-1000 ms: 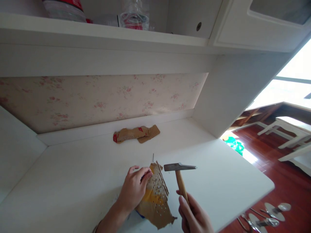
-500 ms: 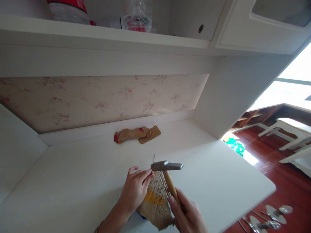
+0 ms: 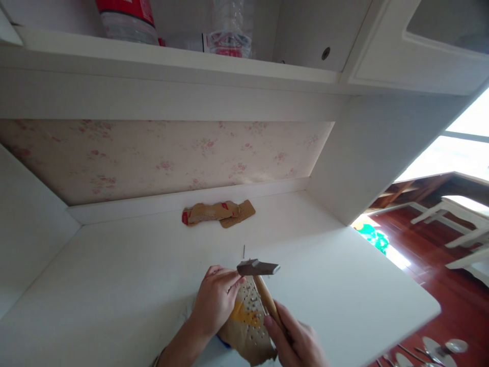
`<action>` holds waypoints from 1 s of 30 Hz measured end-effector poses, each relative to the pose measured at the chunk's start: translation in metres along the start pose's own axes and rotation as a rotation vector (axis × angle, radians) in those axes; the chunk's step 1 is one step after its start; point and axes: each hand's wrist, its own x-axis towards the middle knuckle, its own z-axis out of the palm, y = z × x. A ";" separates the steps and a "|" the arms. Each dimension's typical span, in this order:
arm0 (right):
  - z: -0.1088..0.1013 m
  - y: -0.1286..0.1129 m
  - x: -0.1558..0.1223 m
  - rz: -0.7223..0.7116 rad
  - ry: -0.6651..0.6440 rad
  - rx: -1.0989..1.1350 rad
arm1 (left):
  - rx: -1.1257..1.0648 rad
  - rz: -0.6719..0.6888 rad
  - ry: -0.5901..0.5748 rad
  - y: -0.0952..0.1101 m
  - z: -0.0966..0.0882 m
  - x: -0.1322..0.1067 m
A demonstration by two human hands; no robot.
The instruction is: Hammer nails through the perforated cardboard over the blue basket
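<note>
My right hand (image 3: 296, 334) is wrapped round the wooden handle of a hammer (image 3: 269, 303). Its dark metal head lies just over the fingertips of my left hand (image 3: 217, 295). The left thumb and forefinger are pinched together at the far edge of a piece of brown cardboard (image 3: 244, 334); whatever they hold is hidden by the hammer head. Many holes and several small grey nail-like studs dot the cardboard, which carries a yellow-orange patch. Something blue shows beneath its left side. Beyond the hammer, a thin nail (image 3: 244, 251) lies on the white tabletop (image 3: 145, 275).
Torn brown cardboard strips (image 3: 217, 213) lie near the back wall. Overhead, a white shelf (image 3: 171, 63) holds clear plastic bottles (image 3: 229, 41) with red labels. A side panel (image 3: 344, 148) rises at the right. White stools (image 3: 458, 209) stand on the reddish floor beyond.
The hammer head has dropped slightly and its right end has swung a little left. My left hand keeps its pinch at the cardboard's edge. The whole view has shifted slightly.
</note>
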 end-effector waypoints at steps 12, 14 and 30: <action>-0.004 0.000 0.004 0.005 -0.003 -0.013 | -0.015 0.040 0.009 0.001 -0.001 0.000; -0.004 -0.002 0.004 -0.008 -0.021 -0.020 | -0.008 0.024 0.001 0.001 -0.001 0.000; -0.007 0.000 0.001 0.021 0.039 -0.050 | 0.097 0.004 0.030 -0.001 0.006 -0.003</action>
